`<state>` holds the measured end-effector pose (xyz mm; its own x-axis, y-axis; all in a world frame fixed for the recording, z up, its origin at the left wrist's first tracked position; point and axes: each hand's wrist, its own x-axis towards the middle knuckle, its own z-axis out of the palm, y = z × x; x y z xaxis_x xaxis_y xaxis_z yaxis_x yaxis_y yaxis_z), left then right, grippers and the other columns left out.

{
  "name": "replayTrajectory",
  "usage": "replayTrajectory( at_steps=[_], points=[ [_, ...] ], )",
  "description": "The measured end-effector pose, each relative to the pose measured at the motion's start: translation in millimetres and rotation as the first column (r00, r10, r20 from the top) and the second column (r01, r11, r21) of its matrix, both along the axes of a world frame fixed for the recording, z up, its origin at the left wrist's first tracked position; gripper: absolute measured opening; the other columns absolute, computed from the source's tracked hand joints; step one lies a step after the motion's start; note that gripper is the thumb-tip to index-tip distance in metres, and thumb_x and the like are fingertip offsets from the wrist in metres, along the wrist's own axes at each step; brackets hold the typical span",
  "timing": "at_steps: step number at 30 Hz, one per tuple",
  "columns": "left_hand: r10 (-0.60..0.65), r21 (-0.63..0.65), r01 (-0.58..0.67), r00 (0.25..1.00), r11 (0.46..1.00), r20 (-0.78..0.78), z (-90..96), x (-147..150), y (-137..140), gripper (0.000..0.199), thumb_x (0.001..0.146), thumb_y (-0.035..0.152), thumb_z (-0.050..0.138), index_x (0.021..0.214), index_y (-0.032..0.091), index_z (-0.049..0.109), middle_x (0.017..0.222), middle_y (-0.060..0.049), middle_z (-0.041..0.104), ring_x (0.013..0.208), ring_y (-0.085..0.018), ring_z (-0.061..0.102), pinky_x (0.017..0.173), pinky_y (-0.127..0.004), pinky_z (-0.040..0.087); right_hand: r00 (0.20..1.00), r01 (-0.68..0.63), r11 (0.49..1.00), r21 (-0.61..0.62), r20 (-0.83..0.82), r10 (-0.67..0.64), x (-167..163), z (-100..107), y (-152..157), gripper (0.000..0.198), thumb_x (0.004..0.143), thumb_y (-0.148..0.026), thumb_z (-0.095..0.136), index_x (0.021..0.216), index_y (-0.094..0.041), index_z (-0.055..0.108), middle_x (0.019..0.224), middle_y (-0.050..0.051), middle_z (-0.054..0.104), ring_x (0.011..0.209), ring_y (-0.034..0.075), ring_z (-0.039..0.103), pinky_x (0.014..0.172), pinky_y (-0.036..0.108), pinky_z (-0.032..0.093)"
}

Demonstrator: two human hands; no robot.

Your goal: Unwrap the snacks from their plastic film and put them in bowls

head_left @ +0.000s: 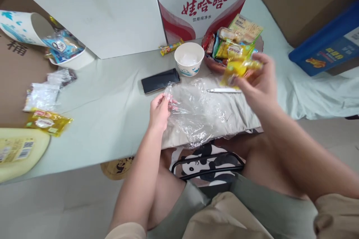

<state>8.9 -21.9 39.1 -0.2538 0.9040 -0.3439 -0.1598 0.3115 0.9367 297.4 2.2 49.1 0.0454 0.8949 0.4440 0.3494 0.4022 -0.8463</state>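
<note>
On pale cloth, crinkled clear bag (196, 114)

A makeshift packing spot in a storeroom or home: a low cloth-covered surface (112, 97) ringed by stacked cardboard cartons (98, 11), including a bottled-water box (202, 3), with snack packets (238, 41) heaped beyond the hands.
</note>
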Motion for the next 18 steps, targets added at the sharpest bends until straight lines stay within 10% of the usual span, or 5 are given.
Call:
replayTrajectory(
  at_steps=[7,12,18],
  points=[
    [-0.056,0.001,0.056,0.998,0.998,0.002,2.0,-2,1,0.015,0.082,0.031,0.069,0.076,0.019,0.062,0.065,0.001,0.065,0.047,-0.008,0.059,0.036,-0.015,0.018,0.772,0.493,0.859,0.135,0.387,-0.504,57,76,104,0.028,0.089,-0.014,0.068,0.113,-0.013,0.054,0.116,0.010,0.068,0.104,0.016,0.066,0.089,0.035,0.050],
    [-0.070,0.003,0.070,0.998,0.998,-0.008,-0.1,-3,3,0.016,0.082,0.032,0.069,0.076,0.020,0.061,0.064,0.001,0.064,0.046,-0.008,0.057,0.036,-0.016,0.018,0.591,0.671,0.718,-0.185,0.718,-0.368,55,80,127,0.041,0.080,-0.036,0.076,0.101,-0.005,0.061,0.117,0.018,0.072,0.111,0.026,0.067,0.083,0.047,0.043],
    [-0.073,0.002,0.073,0.997,0.997,-0.031,-0.9,-2,3,0.015,0.083,0.031,0.066,0.075,0.020,0.061,0.064,0.001,0.064,0.048,-0.008,0.057,0.036,-0.016,0.019,0.600,0.580,0.802,-0.138,0.739,-0.307,50,80,132,0.045,0.082,-0.043,0.064,0.089,0.000,0.072,0.108,0.013,0.077,0.111,0.024,0.068,0.084,0.047,0.042]
  ],
)
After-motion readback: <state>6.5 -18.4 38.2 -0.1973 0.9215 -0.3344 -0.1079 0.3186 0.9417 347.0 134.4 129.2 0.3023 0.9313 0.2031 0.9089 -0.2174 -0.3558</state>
